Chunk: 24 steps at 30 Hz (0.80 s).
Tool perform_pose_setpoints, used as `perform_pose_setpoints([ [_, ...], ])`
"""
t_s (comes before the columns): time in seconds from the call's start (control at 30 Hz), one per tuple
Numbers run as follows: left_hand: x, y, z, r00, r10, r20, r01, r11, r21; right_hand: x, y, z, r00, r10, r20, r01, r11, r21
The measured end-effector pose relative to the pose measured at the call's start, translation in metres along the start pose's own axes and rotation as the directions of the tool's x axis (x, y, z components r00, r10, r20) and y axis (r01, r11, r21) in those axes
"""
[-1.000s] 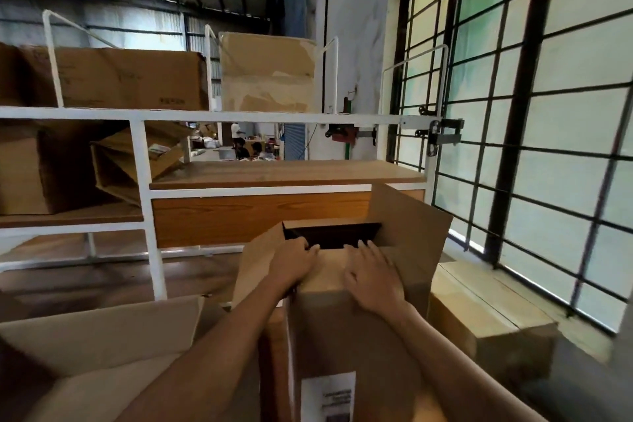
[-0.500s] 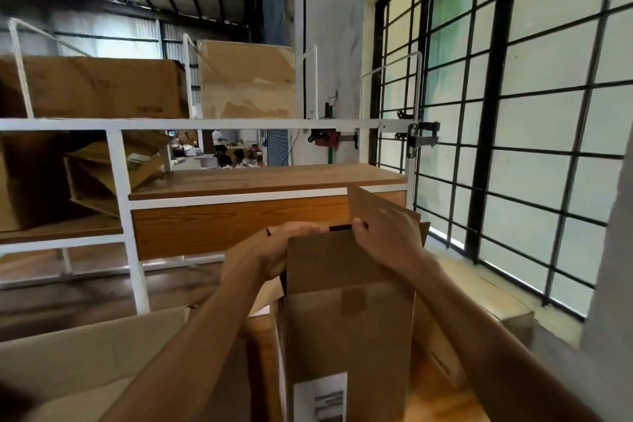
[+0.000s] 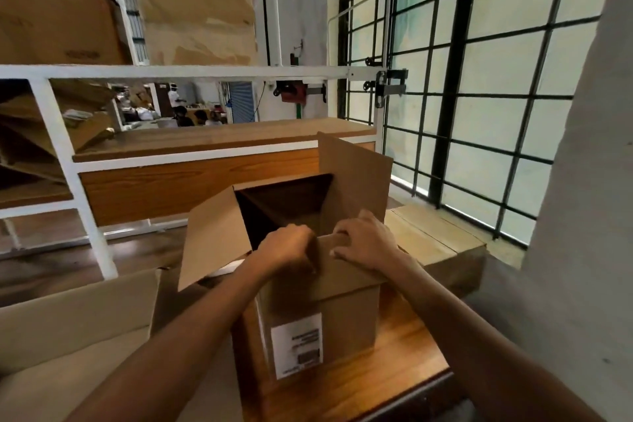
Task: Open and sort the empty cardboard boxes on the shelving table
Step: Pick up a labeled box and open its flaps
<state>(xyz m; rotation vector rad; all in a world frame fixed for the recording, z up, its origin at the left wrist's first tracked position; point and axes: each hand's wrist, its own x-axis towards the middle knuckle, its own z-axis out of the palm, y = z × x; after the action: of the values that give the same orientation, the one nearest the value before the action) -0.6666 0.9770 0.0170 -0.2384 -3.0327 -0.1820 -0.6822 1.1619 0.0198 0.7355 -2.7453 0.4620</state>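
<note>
Closest to me, my two forearms reach in over the wooden table [image 3: 394, 363], where the cardboard box [image 3: 346, 319] stands upright near the table's front edge. It is taller than it is wide, so its long axis runs vertically. Its mouth points up and its white shipping label [image 3: 297, 346] faces me, with the print upside down. My left hand [image 3: 286, 247] is clenched round the left end of the near flap [image 3: 342, 271]. My right hand [image 3: 364, 243] has its fingers curled over that flap's top edge, so both hands grasp the same flap, which is folded down towards me. The left flap [image 3: 215, 236] splays out and down to the left, and the right flap [image 3: 356, 175] stands nearly upright. Between them the inside of the box is dark and I cannot see the bottom.

At my lower left lies a large open carton [image 3: 75, 315], just beside the box. To the right, past the box, a closed flat carton [image 3: 435, 240] sits below the window.

Further back is the white shelving frame [image 3: 171, 71] with wooden boards. Crushed boxes [image 3: 30, 134] sit on its middle level at the left, and two big cartons [image 3: 58, 27] stand on top. The black window grille [image 3: 455, 79] fills the right side
</note>
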Motion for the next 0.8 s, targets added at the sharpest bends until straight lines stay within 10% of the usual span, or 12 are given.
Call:
perform_pose_setpoints([
  [0.2,0.007,-0.003,-0.023,0.945,0.04,0.323,0.027,0.979,-0.2,0.009,-0.001,-0.007,0.99,-0.05,-0.135,0.069,0.988,0.14],
  [0.37,0.033,0.023,-0.031,0.985,0.089,0.149,-0.011,0.889,-0.458,0.036,0.016,-0.009,0.909,-0.096,-0.406,0.029,0.985,-0.168],
  [0.57,0.086,0.063,-0.02,0.981,0.159,0.11,-0.099,0.902,-0.419,0.056,0.063,-0.001,0.931,0.366,0.005,-0.366,0.931,0.012],
  [0.8,0.149,0.059,0.008,0.961,0.046,0.274,0.019,0.973,-0.228,0.087,0.086,0.005,0.941,0.254,0.225,-0.262,0.965,0.005],
])
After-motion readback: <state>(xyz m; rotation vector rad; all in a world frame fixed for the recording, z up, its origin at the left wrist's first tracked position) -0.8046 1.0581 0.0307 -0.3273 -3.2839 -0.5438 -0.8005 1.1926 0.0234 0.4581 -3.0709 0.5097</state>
